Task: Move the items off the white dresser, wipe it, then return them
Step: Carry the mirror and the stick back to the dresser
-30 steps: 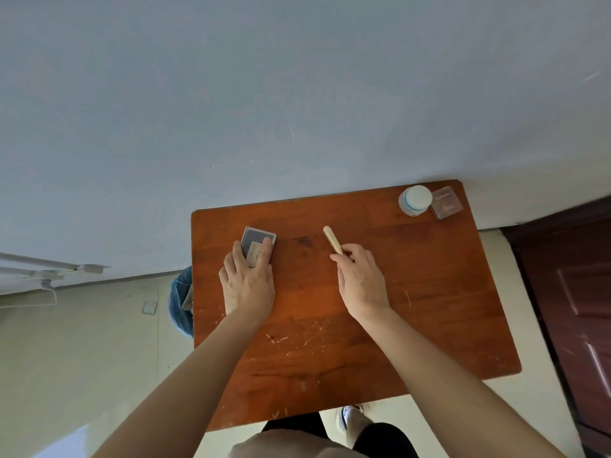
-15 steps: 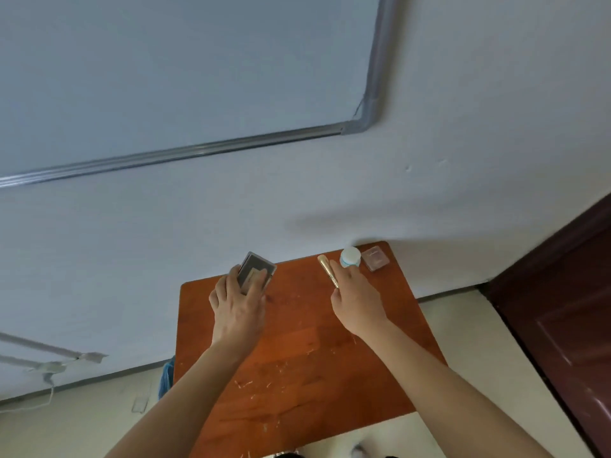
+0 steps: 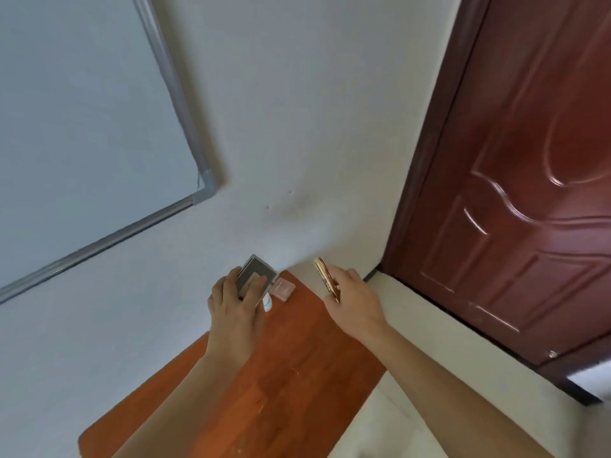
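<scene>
The left hand point(image 3: 236, 312) has its fingers curled round a dark flat case point(image 3: 256, 279), and the right hand point(image 3: 353, 302) pinches a gold tube point(image 3: 323, 274). A second ago both things lay flat on the red-brown wooden surface point(image 3: 297, 375) under the hands. Now both are lifted clear of it, the tube out past its right edge, and the view has swung toward the door point(image 3: 529, 193).

This reads as a carrying step: two items picked up and on their way elsewhere. The white dresser is not in view, so whether they are leaving it or going back to it cannot be told.

By count:
- Two hands, one item in each.
- Two items on the surface at its far right corner: one pink square case point(image 3: 282, 290) and one white jar point(image 3: 267, 304), half hidden behind the left hand.
- One whiteboard point(image 3: 82, 127) on the wall.
</scene>
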